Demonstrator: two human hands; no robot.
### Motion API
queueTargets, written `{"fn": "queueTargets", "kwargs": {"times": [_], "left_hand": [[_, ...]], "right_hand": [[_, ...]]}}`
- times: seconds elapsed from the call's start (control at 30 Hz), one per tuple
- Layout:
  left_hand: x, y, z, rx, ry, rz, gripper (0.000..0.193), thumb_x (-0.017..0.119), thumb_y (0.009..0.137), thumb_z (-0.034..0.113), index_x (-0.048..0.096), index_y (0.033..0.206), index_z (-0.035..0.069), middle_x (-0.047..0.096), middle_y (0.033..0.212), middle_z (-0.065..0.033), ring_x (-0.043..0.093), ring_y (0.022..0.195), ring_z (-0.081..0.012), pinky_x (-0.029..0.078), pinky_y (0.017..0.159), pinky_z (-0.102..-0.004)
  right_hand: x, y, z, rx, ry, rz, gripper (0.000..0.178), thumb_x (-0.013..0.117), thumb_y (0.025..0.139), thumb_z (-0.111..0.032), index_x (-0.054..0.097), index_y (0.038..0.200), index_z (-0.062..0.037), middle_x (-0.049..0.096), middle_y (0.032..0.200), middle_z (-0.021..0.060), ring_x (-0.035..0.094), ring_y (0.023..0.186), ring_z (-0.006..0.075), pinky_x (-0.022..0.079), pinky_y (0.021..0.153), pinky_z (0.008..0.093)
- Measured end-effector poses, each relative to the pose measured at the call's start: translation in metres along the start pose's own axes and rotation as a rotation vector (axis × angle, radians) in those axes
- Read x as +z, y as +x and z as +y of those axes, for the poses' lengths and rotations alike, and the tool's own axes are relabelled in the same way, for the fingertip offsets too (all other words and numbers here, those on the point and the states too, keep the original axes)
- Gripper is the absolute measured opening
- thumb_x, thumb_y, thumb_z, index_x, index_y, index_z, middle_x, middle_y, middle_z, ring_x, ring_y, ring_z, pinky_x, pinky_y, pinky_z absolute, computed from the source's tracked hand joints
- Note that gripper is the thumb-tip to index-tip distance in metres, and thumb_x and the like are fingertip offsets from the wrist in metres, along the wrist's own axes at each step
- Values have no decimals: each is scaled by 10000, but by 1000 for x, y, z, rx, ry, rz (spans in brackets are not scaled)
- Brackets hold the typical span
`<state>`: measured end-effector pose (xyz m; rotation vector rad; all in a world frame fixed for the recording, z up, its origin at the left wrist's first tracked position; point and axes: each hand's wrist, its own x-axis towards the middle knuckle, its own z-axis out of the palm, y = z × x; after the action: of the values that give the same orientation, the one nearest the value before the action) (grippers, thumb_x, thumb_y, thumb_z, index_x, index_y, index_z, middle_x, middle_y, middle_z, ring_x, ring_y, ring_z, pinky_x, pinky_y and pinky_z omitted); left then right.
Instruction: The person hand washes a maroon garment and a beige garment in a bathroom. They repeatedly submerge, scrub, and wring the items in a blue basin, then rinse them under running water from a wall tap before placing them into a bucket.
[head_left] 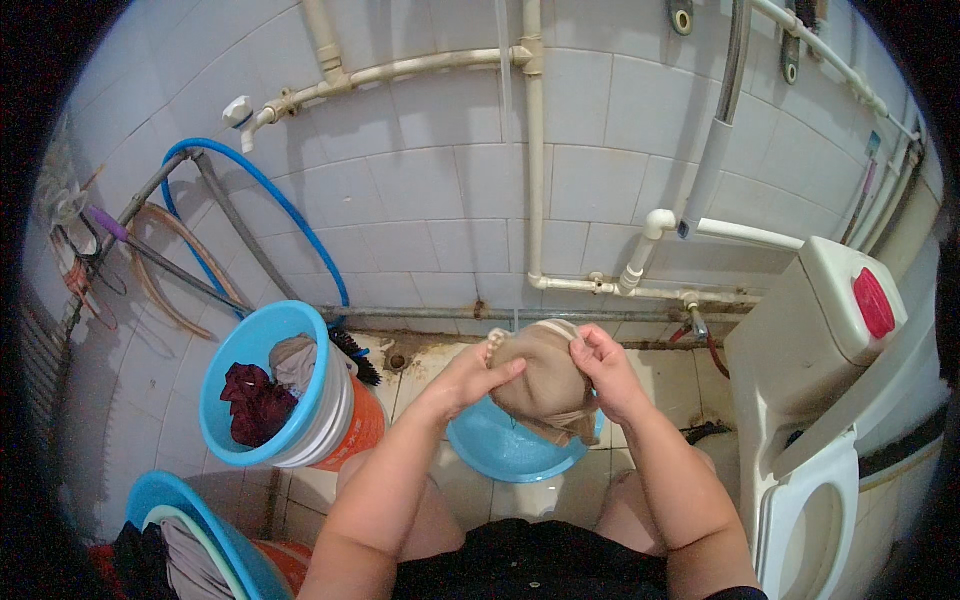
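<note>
both grips clench one wet beige cloth (545,385): the left hand (480,378) and right hand (600,372) bunch it from either side, held up over the blue basin (490,450) so the drips land inside. cloth looks soft, limp, wrinkled; basin is smooth plastic, round, on the tiled floor (420,370). further left, a blue bucket (240,345) tilts with dark red and grey clothes. a white toilet (800,500) sits right; glossy wall tiles and pale pipes (535,150) behind.
</note>
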<state>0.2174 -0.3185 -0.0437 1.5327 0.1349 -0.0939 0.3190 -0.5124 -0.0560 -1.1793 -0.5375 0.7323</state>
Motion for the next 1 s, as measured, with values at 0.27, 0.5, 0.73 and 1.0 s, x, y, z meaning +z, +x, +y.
{"fn": "queueTargets", "kwargs": {"times": [0.27, 0.5, 0.73, 1.0], "left_hand": [[0, 10, -19, 223, -598, 83, 246, 482, 874, 79, 494, 1117, 41, 567, 1078, -67, 549, 992, -203, 440, 869, -354], [-2, 11, -15, 225, -839, 194, 323, 381, 928, 226, 405, 1213, 78, 533, 1135, -110, 543, 1005, -248, 464, 855, -406], [-7, 20, -32, 201, -912, 260, 320, 373, 930, 222, 402, 1217, 82, 535, 1116, -109, 549, 980, -243, 476, 840, -392], [0, 15, -29, 292, -931, 349, 264, 409, 903, 97, 419, 1167, 85, 519, 1112, -82, 531, 997, -225, 444, 873, -368]], "right_hand": [[15, -8, -15, -82, -199, -144, 303, 562, 795, 5, 539, 1093, -42, 534, 1080, 36, 492, 1027, 105, 438, 840, 275], [43, -11, 1, -536, -672, 100, 553, 699, 675, -74, 402, 1141, -101, 385, 1129, 64, 444, 1039, 181, 440, 809, 315], [64, -17, 1, -385, -760, 22, 393, 700, 663, -91, 495, 998, -68, 445, 1010, 89, 488, 926, 218, 449, 743, 291], [58, -18, 14, -626, -817, 137, 212, 580, 776, -35, 491, 968, -28, 524, 886, 82, 529, 839, 189, 443, 750, 276]]}}
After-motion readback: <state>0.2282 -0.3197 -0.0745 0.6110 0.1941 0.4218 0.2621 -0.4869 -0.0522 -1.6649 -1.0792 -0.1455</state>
